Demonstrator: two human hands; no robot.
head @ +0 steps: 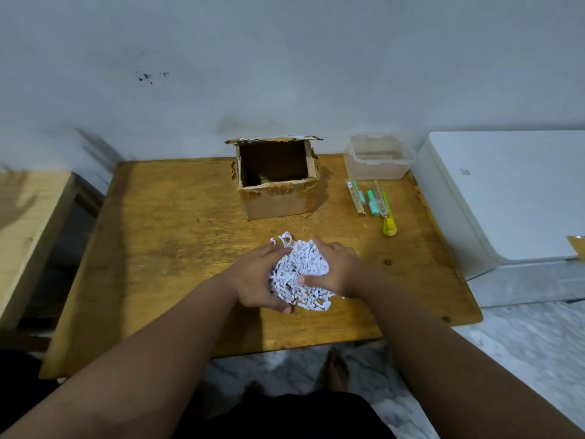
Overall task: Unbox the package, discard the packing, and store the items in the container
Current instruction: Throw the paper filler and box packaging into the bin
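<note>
A heap of white shredded packing paper (300,264) lies on the wooden table (164,248) near its front middle. My left hand (256,280) and my right hand (335,270) press on it from both sides, fingers curled around the shreds. Behind it stands the opened cardboard box (275,201), flaps up, its inside dark. To the right lie several small items (373,202): teal and green pens or tubes and packaged sticks. A clear plastic container (378,160) stands at the table's back right, open-topped.
A white appliance (512,198) stands just right of the table. A lighter wooden surface (28,223) is at the left. The wall runs right behind the table. My feet (335,369) show on the marble floor below the front edge.
</note>
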